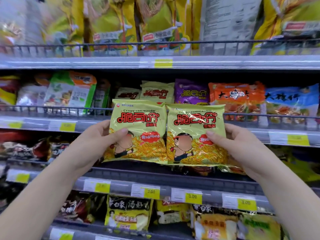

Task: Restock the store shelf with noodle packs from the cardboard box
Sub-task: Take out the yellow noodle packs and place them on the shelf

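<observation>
Two light-green noodle packs with red lettering are held side by side in front of the shelves. My left hand (97, 141) grips the left noodle pack (138, 125) by its left edge, thumb on the front. My right hand (235, 144) grips the right noodle pack (194, 134) by its right edge, thumb on the front. Behind them, on the middle shelf (97, 123), stand more packs of the same green kind (157, 91). The cardboard box is out of view.
A purple pack (191, 91), an orange pack (236, 99) and a blue pack (290, 103) stand to the right on the middle shelf. Wire rails front each shelf. Yellow bags (155, 23) fill the top shelf; dark and yellow packs (129, 213) sit below.
</observation>
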{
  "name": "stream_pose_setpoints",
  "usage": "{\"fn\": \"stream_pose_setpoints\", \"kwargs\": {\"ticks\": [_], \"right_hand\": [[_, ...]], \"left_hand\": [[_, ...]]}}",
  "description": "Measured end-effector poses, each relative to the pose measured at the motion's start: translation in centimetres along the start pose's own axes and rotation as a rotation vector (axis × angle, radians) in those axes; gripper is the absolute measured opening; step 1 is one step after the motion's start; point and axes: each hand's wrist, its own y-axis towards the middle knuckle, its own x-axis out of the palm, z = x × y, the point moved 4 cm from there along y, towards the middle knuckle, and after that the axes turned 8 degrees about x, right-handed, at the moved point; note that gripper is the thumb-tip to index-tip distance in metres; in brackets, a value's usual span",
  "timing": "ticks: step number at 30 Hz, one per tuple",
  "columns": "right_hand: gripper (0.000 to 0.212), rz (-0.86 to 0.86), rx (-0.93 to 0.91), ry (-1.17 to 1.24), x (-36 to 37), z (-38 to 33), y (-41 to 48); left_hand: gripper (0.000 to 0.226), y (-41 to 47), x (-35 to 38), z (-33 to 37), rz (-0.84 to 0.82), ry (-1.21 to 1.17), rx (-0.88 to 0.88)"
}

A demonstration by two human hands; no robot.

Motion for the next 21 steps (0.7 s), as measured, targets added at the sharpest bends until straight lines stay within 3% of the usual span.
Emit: {"fn": "stream_pose_setpoints", "kwargs": {"ticks": [6,17,21], "right_hand": [[0.032,0.044,-0.015,-0.032,4.3,-2.4,2.1],[0.033,0.077,-0.024,-0.100,8.0,-4.8,5.7],[0.029,0.066,0.001,-0.069,8.3,-5.7,7.2]], "left_hand": [[0.037,3.0,-5.3,-0.2,-0.019,0.031,0.018],[0.026,7.1,-9.4,-0.2,-0.044,0.084,0.049],[0.033,7.9,-10.1,-0.6,-0.019,0.040,0.009]]}}
